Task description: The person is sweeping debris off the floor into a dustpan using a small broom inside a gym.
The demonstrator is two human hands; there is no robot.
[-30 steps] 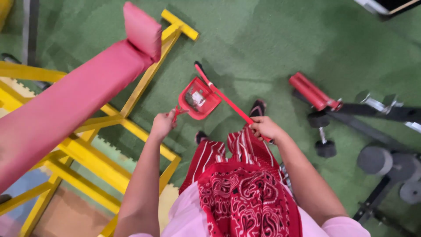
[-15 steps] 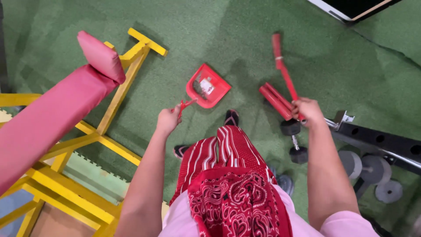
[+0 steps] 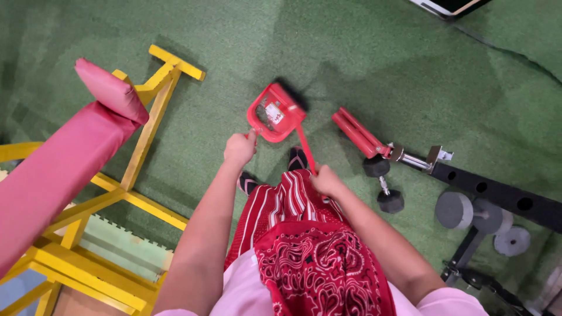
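Left hand (image 3: 239, 149) closed in a fist, fingers pinched on the handle of the red dustpan (image 3: 270, 114), held at 11 o'clock from the feet. Dustpan tilted low over the green turf (image 3: 374, 64), a white scrap and dark bits lying inside. Right hand (image 3: 326, 182) curled around the red broom stick (image 3: 306, 151), fingers wrapped tight on it. Stick slanted up toward 11 o'clock, its dark, blurred head (image 3: 291, 92) pressed at the pan's far lip. Hard to tell whether the head touched the turf.

Seen below the hands: red striped trousers (image 3: 290, 202), a red patterned cloth (image 3: 322, 269) at the waist, and 2 sandalled feet near the pan.

At 9 o'clock, a yellow frame (image 3: 143, 137) with a pink padded bench (image 3: 64, 155). At 3 o'clock, a red roller pad (image 3: 358, 133) on a black machine arm (image 3: 497, 190), just beside a small dumbbell (image 3: 383, 184). Farther toward 4 o'clock, grey weight plates (image 3: 468, 212) on a rack, well apart from the pan.
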